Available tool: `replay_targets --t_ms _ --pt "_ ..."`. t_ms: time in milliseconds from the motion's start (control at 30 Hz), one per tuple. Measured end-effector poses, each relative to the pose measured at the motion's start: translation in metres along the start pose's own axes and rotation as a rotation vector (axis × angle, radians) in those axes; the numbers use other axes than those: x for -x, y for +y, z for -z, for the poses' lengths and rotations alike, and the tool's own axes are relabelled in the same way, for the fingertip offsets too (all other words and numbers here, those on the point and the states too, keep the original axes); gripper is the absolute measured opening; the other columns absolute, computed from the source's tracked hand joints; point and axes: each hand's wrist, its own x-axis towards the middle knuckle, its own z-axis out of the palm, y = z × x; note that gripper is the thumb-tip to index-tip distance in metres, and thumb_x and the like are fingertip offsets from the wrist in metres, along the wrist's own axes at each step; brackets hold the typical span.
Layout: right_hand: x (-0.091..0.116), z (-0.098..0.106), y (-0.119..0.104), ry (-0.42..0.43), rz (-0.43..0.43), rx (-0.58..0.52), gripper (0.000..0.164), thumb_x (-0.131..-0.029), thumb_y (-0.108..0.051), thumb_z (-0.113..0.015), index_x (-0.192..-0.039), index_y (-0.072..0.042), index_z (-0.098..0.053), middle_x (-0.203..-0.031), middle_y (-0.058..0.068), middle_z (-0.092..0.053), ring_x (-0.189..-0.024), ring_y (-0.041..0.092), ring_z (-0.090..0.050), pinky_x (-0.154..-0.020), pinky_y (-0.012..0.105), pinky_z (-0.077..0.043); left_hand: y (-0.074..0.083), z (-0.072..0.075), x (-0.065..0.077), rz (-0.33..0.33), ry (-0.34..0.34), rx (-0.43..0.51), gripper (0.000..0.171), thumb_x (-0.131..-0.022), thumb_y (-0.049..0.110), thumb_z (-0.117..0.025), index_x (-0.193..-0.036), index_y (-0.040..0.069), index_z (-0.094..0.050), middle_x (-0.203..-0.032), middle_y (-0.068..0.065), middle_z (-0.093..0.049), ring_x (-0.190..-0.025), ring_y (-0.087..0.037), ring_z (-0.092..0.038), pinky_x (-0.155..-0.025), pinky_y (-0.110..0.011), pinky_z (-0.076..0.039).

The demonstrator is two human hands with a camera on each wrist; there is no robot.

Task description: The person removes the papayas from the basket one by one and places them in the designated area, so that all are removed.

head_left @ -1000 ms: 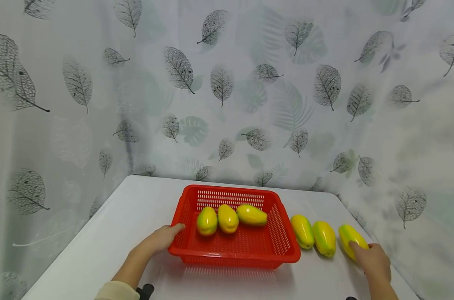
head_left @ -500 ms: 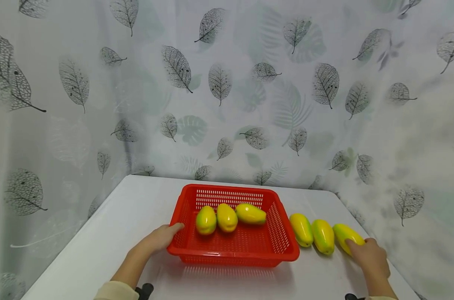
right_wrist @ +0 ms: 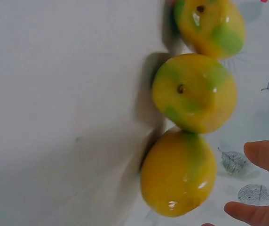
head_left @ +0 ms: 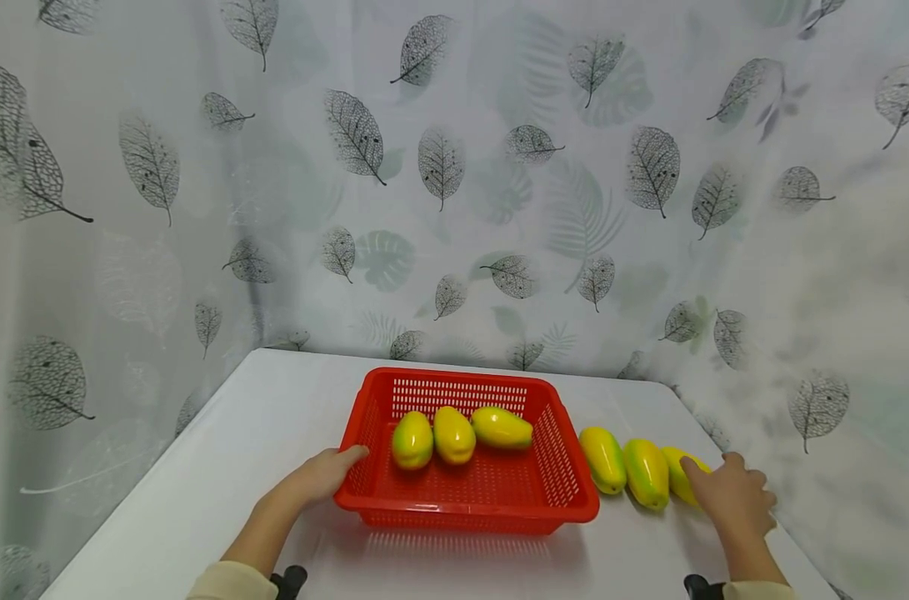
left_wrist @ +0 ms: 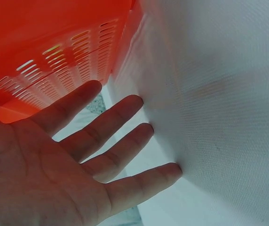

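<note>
My left hand (head_left: 322,477) is at the left side of a red plastic basket (head_left: 469,518), its thumb lying over the rim. In the left wrist view the hand's four fingers stretch out straight and spread beneath the red rim, their tips at the white table surface. Three yellow-green papayas (head_left: 454,435) lie inside the basket. Three more stand in a row to its right: one against the basket (head_left: 604,461), a middle papaya (head_left: 647,475) and the rightmost papaya (right_wrist: 179,174). My right hand (head_left: 733,498) is just right of that last papaya, fingers apart, with a gap showing in the right wrist view.
The white table (head_left: 274,408) runs back to a leaf-printed curtain (head_left: 454,208), which also borders it left and right. The right-hand papayas lie close to the table's right edge. Dark wrist straps (head_left: 289,581) show at the bottom.
My right hand slid the rightmost papaya left against the middle one, then let go and opened. The left hand and basket have stayed in place.
</note>
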Motion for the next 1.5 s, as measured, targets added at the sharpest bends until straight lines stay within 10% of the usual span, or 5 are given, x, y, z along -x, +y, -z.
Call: replay_targets --t_ms 667,1500 --pt "0.04 0.002 -0.094 -0.022 0.388 -0.153 0.085 -0.099 -0.047 -0.059 -0.159 0.004 -0.024 -0.154 0.04 -0.031 -0.137 0.055 -0.037 -0.108 0.069 -0.042 0.006 0.0 0.0 -0.004 0.006 -0.001 0.046 -0.105 0.039 -0.045 -0.118 0.0 -0.064 -0.084 -0.004 -0.072 -0.076 -0.017 -0.068 -0.084 -0.038 -0.059" --pt "0.064 -0.015 -0.159 -0.062 0.504 -0.24 0.078 -0.098 -0.042 -0.062 -0.158 -0.002 -0.032 -0.155 0.031 -0.042 -0.137 0.05 -0.047 -0.101 0.063 -0.051 0.004 -0.004 0.001 -0.001 -0.005 0.008 0.046 -0.106 0.039 -0.043 -0.116 0.0 -0.065 -0.084 -0.005 -0.073 -0.075 -0.017 -0.068 -0.082 -0.036 -0.058"
